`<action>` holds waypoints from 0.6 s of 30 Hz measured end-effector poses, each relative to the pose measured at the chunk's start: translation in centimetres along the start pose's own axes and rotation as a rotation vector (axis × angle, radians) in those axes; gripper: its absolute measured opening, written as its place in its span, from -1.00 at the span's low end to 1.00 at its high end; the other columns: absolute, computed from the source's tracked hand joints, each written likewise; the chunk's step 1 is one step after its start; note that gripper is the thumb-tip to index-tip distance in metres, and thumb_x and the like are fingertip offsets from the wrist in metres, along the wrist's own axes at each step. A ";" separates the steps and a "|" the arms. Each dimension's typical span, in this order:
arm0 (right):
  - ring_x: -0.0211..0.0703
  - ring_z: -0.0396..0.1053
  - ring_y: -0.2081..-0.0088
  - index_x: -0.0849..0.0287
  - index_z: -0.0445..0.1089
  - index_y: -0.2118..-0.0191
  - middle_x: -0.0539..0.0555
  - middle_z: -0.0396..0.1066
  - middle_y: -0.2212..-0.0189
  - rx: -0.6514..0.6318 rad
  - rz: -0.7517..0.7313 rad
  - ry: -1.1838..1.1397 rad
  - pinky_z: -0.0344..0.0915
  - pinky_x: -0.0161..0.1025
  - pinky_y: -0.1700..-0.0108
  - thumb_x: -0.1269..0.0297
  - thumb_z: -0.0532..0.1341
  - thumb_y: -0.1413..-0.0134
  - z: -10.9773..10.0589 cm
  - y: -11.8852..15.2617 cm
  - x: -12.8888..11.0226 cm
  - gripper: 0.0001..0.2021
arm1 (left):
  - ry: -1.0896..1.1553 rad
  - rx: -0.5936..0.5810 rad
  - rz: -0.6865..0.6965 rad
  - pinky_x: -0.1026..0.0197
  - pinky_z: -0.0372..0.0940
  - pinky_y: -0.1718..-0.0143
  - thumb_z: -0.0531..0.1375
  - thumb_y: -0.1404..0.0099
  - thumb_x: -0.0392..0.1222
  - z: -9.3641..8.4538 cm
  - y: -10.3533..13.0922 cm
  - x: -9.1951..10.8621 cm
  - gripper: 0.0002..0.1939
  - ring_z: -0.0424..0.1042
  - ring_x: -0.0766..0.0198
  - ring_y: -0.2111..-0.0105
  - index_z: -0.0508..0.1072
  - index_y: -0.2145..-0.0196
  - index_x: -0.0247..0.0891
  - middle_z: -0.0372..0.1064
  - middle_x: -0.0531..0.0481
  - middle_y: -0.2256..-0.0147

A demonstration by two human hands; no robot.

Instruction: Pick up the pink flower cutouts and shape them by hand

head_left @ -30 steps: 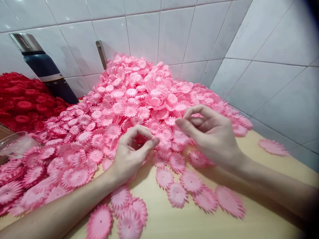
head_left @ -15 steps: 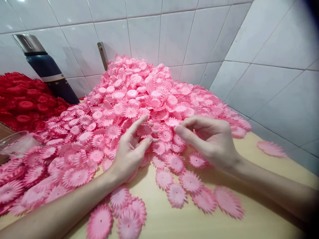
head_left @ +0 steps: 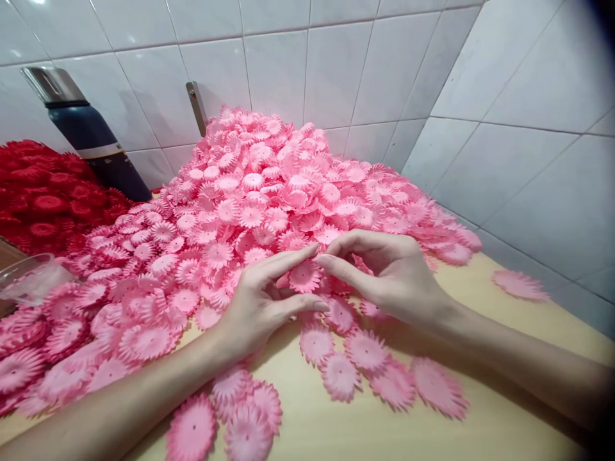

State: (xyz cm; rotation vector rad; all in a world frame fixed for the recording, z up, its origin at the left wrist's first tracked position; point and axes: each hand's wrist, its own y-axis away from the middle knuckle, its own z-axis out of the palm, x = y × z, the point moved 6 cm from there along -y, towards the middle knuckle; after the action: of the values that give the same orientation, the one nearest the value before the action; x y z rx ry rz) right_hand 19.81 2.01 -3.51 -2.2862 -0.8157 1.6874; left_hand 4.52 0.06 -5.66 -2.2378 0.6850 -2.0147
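And here's the left hand (head_left: 257,306), thumb and fingers apart around a pink petal disc (head_left: 304,276), near side of the pink pile (head_left: 269,166)! Right hand (head_left: 401,275) close by its edge; clamped, I can't tell. Careless pinching might crease it!

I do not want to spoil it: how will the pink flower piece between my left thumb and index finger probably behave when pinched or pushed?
The pink flower piece looks thin, so it is probably light and flexible. Notched into narrow points at the edge, it may bend or crease there first.
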 end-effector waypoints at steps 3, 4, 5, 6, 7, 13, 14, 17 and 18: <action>-0.15 0.43 0.30 0.05 0.47 0.27 0.01 0.47 0.33 -0.002 -0.118 -0.003 0.39 -0.16 0.25 0.46 0.28 -0.02 -0.1 0.1 -0.7 -0.83 | 0.025 0.048 -0.013 0.26 0.48 0.21 0.39 -0.05 -0.35 -0.4 0.0 -0.3 -0.42 0.40 0.15 0.03 0.47 -0.05 -0.06 0.36 -0.07 -0.03; -0.11 0.44 0.24 0.05 0.47 0.24 0.04 0.48 0.27 -0.016 -0.193 0.018 0.40 -0.13 0.20 0.49 0.28 0.01 0.0 0.2 -1.2 -0.78 | 0.040 0.051 -0.022 0.28 0.49 0.26 0.39 -0.05 -0.34 -0.5 0.1 -0.5 -0.42 0.41 0.16 0.06 0.47 -0.05 -0.05 0.34 -0.07 0.00; -0.08 0.44 0.18 0.06 0.48 0.22 0.06 0.48 0.23 -0.041 -0.273 0.044 0.40 -0.10 0.15 0.52 0.29 0.05 0.2 0.3 -1.8 -0.74 | 0.061 0.052 -0.036 0.29 0.48 0.31 0.39 -0.05 -0.33 -0.5 0.1 -0.6 -0.42 0.42 0.19 0.11 0.47 -0.05 -0.05 0.32 -0.07 0.02; -0.06 0.44 0.15 0.06 0.48 0.21 0.07 0.49 0.21 -0.070 -0.344 0.070 0.40 -0.07 0.11 0.54 0.29 0.08 0.4 0.4 -2.2 -0.71 | 0.092 0.050 -0.059 0.29 0.48 0.34 0.39 -0.05 -0.33 -0.5 0.1 -0.8 -0.40 0.43 0.22 0.17 0.45 -0.06 -0.04 0.30 -0.06 0.04; -0.05 0.44 0.15 0.07 0.49 0.21 0.07 0.50 0.22 -0.098 -0.397 0.092 0.41 -0.06 0.11 0.56 0.30 0.08 0.7 0.6 -2.6 -0.70 | 0.131 0.050 -0.089 0.29 0.48 0.37 0.39 -0.05 -0.32 -0.5 0.1 -1.0 -0.37 0.44 0.26 0.24 0.42 -0.09 -0.04 0.29 -0.06 0.06; -0.13 0.47 0.29 0.08 0.49 0.24 0.03 0.53 0.34 0.014 -0.345 0.028 0.43 -0.12 0.24 0.54 0.32 0.03 0.4 0.6 -2.2 -0.77 | 0.286 0.143 -0.076 0.38 0.43 0.29 0.43 0.06 -0.42 -0.8 -0.4 -0.7 -0.47 0.45 0.32 0.20 0.42 0.12 -0.15 0.35 0.03 0.13; -0.14 0.47 0.30 0.08 0.49 0.25 0.02 0.52 0.34 0.038 -0.314 0.008 0.43 -0.12 0.24 0.52 0.33 0.03 0.2 0.5 -2.0 -0.77 | 0.276 0.161 -0.069 0.39 0.42 0.26 0.43 0.03 -0.40 -0.8 -0.4 -0.6 -0.55 0.44 0.33 0.19 0.43 0.18 -0.19 0.37 0.03 0.16; -0.14 0.47 0.30 0.10 0.49 0.26 0.03 0.51 0.35 0.039 -0.210 -0.034 0.44 -0.12 0.22 0.48 0.34 0.04 0.2 0.5 -1.5 -0.81 | 0.280 0.153 -0.117 0.37 0.43 0.27 0.36 -0.13 -0.30 -0.7 -0.4 -0.6 -0.73 0.46 0.36 0.26 0.48 0.19 -0.24 0.43 0.01 0.22; -0.14 0.47 0.30 0.11 0.48 0.27 0.03 0.51 0.35 0.026 -0.175 -0.047 0.44 -0.13 0.22 0.47 0.34 0.03 0.2 0.5 -1.3 -0.83 | 0.292 0.144 -0.140 0.36 0.43 0.28 0.34 -0.16 -0.28 -0.6 -0.4 -0.7 -0.74 0.47 0.36 0.28 0.49 0.16 -0.23 0.45 0.01 0.24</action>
State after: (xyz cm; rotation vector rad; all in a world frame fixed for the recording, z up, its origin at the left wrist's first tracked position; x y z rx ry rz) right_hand 19.48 0.86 -2.71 -2.0977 -0.9664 1.6692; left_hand 4.00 0.80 -6.06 -1.9848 0.3924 -2.4019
